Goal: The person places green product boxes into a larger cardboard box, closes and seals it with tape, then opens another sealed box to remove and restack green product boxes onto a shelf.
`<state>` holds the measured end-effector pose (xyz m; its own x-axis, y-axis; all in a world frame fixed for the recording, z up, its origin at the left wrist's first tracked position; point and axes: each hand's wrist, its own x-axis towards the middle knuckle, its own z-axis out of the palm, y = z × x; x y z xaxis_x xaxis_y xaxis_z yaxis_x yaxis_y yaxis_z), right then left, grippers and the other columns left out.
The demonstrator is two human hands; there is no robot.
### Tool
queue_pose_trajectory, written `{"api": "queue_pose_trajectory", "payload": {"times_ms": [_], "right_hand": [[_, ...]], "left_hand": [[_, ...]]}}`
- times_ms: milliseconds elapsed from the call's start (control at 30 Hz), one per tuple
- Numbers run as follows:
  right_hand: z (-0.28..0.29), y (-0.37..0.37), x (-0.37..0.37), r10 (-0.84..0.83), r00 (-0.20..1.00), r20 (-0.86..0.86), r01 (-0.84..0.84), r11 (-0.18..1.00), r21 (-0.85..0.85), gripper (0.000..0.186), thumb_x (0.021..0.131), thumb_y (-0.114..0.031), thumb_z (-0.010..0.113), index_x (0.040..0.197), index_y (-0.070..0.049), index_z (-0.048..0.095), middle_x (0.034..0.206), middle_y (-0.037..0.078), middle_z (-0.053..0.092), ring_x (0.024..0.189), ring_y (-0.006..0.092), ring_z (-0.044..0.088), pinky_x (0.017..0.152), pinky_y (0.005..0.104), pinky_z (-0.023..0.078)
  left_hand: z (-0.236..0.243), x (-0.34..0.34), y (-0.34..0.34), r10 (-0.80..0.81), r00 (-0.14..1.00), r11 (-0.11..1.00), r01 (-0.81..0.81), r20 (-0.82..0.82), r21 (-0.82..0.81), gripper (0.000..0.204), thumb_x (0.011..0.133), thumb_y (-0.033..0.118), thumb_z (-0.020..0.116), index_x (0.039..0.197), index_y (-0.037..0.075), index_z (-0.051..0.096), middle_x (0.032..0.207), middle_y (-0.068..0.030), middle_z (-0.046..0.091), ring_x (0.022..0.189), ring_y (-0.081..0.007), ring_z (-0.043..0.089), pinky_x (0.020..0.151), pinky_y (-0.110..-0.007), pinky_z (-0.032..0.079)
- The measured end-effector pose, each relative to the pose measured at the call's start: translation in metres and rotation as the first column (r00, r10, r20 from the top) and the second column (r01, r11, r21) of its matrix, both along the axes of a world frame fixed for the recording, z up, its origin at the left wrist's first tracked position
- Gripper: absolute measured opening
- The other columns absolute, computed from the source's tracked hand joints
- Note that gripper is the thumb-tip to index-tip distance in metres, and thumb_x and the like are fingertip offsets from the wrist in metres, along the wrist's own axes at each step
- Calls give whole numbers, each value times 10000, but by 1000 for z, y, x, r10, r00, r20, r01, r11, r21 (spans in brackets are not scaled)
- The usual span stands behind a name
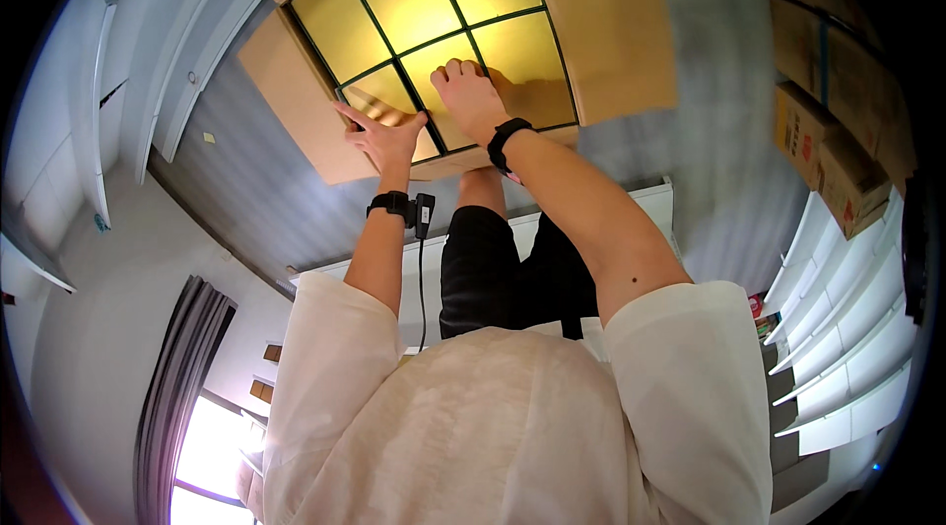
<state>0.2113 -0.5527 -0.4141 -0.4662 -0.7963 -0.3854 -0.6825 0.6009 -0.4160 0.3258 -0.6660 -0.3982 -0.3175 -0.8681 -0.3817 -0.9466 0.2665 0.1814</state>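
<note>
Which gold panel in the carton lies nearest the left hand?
The near row's left panel: the left hand overlaps it; the right hand overlaps that row's middle panel.

The person wore a loose cream shirt, black shorts and black wristbands (one, I noticed, trailing a cable).

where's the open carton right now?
Head view, top centre, beyond the person's black shorts: the open carton has the left hand and right hand over its near side.
</note>
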Motion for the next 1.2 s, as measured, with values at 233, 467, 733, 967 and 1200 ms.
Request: {"api": "queue_pose_trajectory", "payload": {"times_ms": [233,467,733,967,1200], "right_hand": [[3,-1,-1,15,1000,-5,-15,1000,1,398,818,-110,669,1184,-55,522,1127,122,539,1075,264,565,739,330,575],[7,0,-4,56,998,-27,-55,997,45,377,822,-119,663,1168,-67,524,1099,112,541,1041,247,574,700,295,570],[-1,-5,2,-17,1000,-17,18,999,38,396,819,-88,650,1179,-69,485,1103,126,532,1059,274,571,754,329,575],[-7,-7,0,-20,1000,-20,21,999,40,370,814,-108,677,1153,-87,528,1097,112,546,1046,261,576,723,323,573],[-11,-9,2,2,998,59,-2,1000,10,523,725,-97,777,1169,-72,502,1173,150,518,1102,324,548,825,385,560]], "left_hand": [[-3,9,0,0,998,996,-6,68,90,1468,569,448,885,1552,114,-152,1301,-400,399,1177,-449,425,1004,-460,392],[-17,7,-12,-35,984,987,7,172,159,1461,587,438,882,1547,122,-173,1239,-397,465,1191,-452,426,1036,-492,352],[-7,3,-9,24,990,988,-44,136,146,1468,545,383,918,1559,234,-134,1274,-353,380,1239,-485,381,1053,-532,337],[26,-5,-3,25,986,994,-43,167,105,1408,557,400,901,1572,253,-62,1244,-331,420,1165,-469,467,996,-512,404],[70,6,-5,41,994,996,-49,105,72,1420,542,365,900,1574,248,-68,1195,-281,451,1099,-441,496,949,-509,440]]}}
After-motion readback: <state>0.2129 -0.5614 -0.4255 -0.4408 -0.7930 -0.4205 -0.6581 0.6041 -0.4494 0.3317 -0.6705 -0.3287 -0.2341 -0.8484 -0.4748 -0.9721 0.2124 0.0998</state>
